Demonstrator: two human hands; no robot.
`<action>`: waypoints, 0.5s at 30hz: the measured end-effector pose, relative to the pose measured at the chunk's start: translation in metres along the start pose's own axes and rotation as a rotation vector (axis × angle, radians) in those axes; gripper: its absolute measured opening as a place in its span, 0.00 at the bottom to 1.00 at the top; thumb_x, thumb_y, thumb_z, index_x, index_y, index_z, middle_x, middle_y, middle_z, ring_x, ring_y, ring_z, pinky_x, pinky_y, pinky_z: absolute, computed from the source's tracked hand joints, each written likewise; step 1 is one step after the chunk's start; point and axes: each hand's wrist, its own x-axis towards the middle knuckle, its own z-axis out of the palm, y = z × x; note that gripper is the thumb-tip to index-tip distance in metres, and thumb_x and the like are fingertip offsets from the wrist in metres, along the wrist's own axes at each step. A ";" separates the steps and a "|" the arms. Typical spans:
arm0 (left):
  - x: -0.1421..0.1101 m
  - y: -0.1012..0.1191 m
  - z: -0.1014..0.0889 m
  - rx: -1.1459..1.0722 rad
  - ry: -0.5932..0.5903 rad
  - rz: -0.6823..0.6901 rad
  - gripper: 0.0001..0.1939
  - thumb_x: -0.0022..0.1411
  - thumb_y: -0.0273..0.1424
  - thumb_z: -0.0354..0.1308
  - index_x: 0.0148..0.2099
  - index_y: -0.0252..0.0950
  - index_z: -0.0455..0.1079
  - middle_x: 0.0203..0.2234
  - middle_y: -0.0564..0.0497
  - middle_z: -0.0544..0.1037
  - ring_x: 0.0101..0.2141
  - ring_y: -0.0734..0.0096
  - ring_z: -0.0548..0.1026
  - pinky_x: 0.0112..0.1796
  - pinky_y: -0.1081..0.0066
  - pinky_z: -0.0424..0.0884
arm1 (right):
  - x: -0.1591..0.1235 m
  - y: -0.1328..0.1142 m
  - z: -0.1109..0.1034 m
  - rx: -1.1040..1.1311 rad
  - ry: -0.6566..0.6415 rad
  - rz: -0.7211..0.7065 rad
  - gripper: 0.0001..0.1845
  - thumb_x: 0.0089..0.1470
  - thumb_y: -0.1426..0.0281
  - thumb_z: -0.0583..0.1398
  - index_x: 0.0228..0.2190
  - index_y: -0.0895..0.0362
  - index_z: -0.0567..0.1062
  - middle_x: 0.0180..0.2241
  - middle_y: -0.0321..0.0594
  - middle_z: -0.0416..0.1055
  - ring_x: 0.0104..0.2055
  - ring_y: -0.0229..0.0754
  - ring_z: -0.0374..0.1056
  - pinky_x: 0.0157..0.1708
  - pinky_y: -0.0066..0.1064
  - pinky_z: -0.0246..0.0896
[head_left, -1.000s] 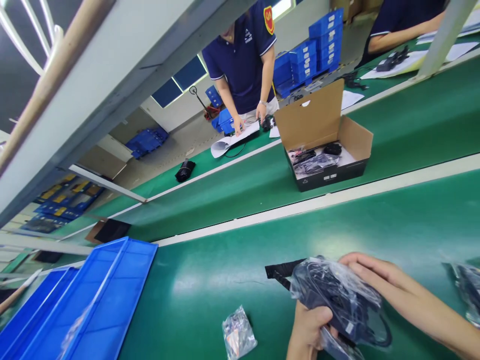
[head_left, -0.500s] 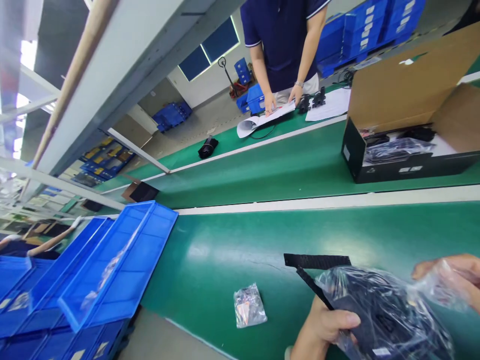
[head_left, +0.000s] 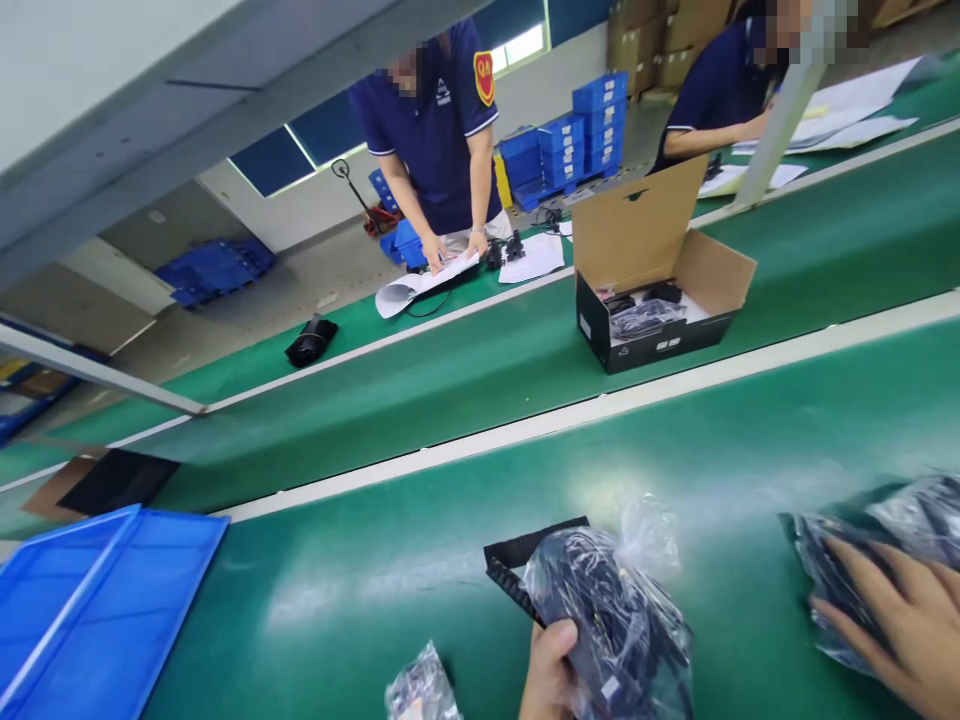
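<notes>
My left hand point(head_left: 549, 672) grips a clear plastic bag with a black device and cable inside point(head_left: 611, 610), held just above the green bench at the bottom middle. A black strap point(head_left: 517, 560) pokes out from under that bag. My right hand point(head_left: 904, 620) lies with fingers spread on a second bagged black device point(head_left: 847, 560) at the lower right edge. A small clear bag of parts point(head_left: 421, 690) lies on the bench left of my left hand.
An open cardboard box with bagged black items point(head_left: 660, 290) stands on the green conveyor belt point(head_left: 450, 390). A blue bin point(head_left: 90, 610) sits at lower left. Two people in dark polo shirts point(head_left: 442, 120) work at the far bench with papers point(head_left: 420, 285).
My right hand let go of the first bag and moved right onto the second bagged device. The left hand keeps its grip. The view swung back to the right and up.
</notes>
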 end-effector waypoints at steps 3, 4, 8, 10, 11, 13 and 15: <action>-0.006 0.002 0.010 0.022 -0.021 -0.029 0.17 0.34 0.40 0.75 0.27 0.37 0.79 0.25 0.47 0.83 0.29 0.52 0.81 0.45 0.52 0.76 | -0.003 -0.023 -0.003 -0.118 0.092 -0.164 0.20 0.64 0.67 0.46 0.54 0.64 0.62 0.47 0.63 0.65 0.42 0.64 0.65 0.39 0.54 0.65; -0.009 0.004 0.014 0.031 -0.035 -0.033 0.16 0.36 0.41 0.75 0.26 0.37 0.79 0.26 0.47 0.83 0.29 0.53 0.81 0.45 0.53 0.76 | 0.000 -0.033 -0.002 -0.087 0.105 -0.172 0.19 0.65 0.69 0.46 0.53 0.63 0.62 0.47 0.60 0.66 0.40 0.61 0.65 0.37 0.52 0.65; -0.014 0.007 0.019 0.059 -0.090 -0.025 0.15 0.40 0.42 0.73 0.22 0.37 0.76 0.27 0.45 0.84 0.29 0.54 0.81 0.47 0.53 0.76 | 0.011 -0.074 0.006 0.061 0.123 -0.177 0.18 0.68 0.67 0.45 0.54 0.61 0.63 0.51 0.53 0.65 0.44 0.56 0.65 0.37 0.48 0.69; -0.011 0.009 0.016 0.059 -0.082 -0.001 0.16 0.37 0.42 0.74 0.21 0.36 0.76 0.27 0.45 0.84 0.29 0.53 0.81 0.47 0.52 0.76 | 0.018 -0.097 0.004 0.176 0.110 -0.219 0.18 0.70 0.66 0.45 0.54 0.59 0.64 0.52 0.49 0.66 0.48 0.53 0.65 0.41 0.44 0.72; -0.009 0.010 0.015 0.059 -0.068 0.007 0.16 0.35 0.41 0.75 0.21 0.36 0.76 0.27 0.45 0.84 0.30 0.52 0.81 0.47 0.52 0.76 | 0.022 -0.109 0.000 0.256 0.110 -0.238 0.17 0.71 0.66 0.45 0.54 0.58 0.65 0.52 0.48 0.66 0.50 0.49 0.66 0.43 0.40 0.73; -0.007 0.015 0.016 0.063 -0.076 0.009 0.16 0.34 0.39 0.75 0.23 0.35 0.77 0.26 0.46 0.83 0.31 0.50 0.81 0.47 0.52 0.76 | 0.033 -0.132 -0.012 0.458 0.112 -0.218 0.15 0.73 0.66 0.45 0.54 0.54 0.65 0.52 0.43 0.68 0.51 0.42 0.67 0.46 0.31 0.72; -0.009 0.021 0.022 0.063 -0.137 -0.004 0.17 0.35 0.38 0.75 0.28 0.33 0.79 0.25 0.46 0.83 0.32 0.49 0.82 0.47 0.51 0.76 | 0.044 -0.149 -0.025 0.672 0.067 -0.115 0.15 0.74 0.64 0.46 0.55 0.51 0.66 0.52 0.39 0.70 0.52 0.37 0.68 0.49 0.24 0.70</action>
